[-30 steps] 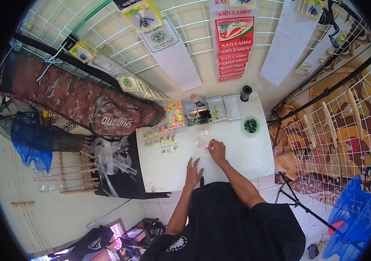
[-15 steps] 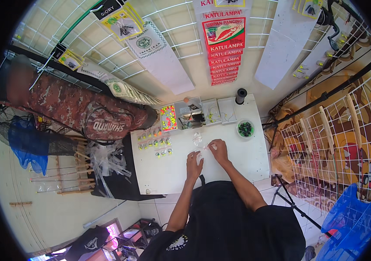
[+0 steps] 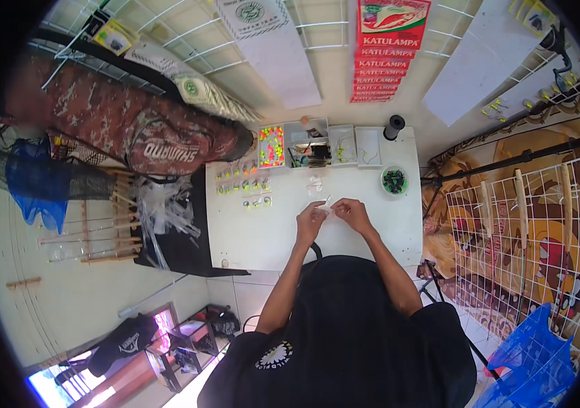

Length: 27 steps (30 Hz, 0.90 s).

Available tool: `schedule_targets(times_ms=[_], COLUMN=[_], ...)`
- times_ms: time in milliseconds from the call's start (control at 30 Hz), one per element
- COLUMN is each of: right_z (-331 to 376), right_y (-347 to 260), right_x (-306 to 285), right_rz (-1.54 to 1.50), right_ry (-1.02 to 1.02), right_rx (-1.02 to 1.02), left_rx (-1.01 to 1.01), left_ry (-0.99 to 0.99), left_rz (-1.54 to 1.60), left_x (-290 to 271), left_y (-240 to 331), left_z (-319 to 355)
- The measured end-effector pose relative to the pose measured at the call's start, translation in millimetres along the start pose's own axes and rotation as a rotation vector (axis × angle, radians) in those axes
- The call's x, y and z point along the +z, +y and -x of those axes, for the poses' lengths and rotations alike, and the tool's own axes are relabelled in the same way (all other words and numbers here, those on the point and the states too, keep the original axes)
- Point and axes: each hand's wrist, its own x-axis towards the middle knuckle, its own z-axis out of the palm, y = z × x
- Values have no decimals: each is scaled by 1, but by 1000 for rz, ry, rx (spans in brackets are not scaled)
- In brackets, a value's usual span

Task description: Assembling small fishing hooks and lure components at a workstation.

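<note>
Two hands: both over white table (image 3: 249, 238), fingertips meeting at one spot near table middle, close to body for fine work.
Left hand (image 3: 310, 221): fingers curled in, pinched on near end of small clear packet (image 3: 324, 206); grip detail too small to confirm.
Right hand (image 3: 353, 213): fingers bent, pinching same packet from other side; looks like steadying while left works.
Packet spot: between both hands, at or just above tabletop, cannot tell if touching.
Spare clear packet (image 3: 314, 183): just beyond hands, within easy reach.
Small lures in rows (image 3: 242, 185): laid out left of hands, sorted in lines, apart from work spot.
Compartment trays (image 3: 307, 144): along far table edge, one holding bright pink and yellow beads (image 3: 271, 145); kept back, out of elbow room.
Green-filled bowl (image 3: 394, 181): right far side, near right hand's reach.
Black spool (image 3: 393, 126): upright at far right corner.
Camo bag (image 3: 133, 132): off table, left, on rack.
</note>
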Motion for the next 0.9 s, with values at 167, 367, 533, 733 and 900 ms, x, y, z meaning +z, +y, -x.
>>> schedule_targets(times_ms=[167,367,533,733,900], right_z=[7,13,16,20,24], right_y=[-4,-13,-20,-31,-28], right_x=[-3,-7,-3,2,2], right_rz=[-347,-325,-196,-87,-141], right_ry=[-85,-144,15,58,21], right_rx=[184,249,190,172,177], left_rx=[-121,-134,25,121,80], left_ry=[15,-12,377,278,185], left_rz=[216,263,-86,-126,-23], left_x=[-2,-7,3,2,4], left_y=[-1,-3,12,21,24], left_z=[4,16,29,39,42])
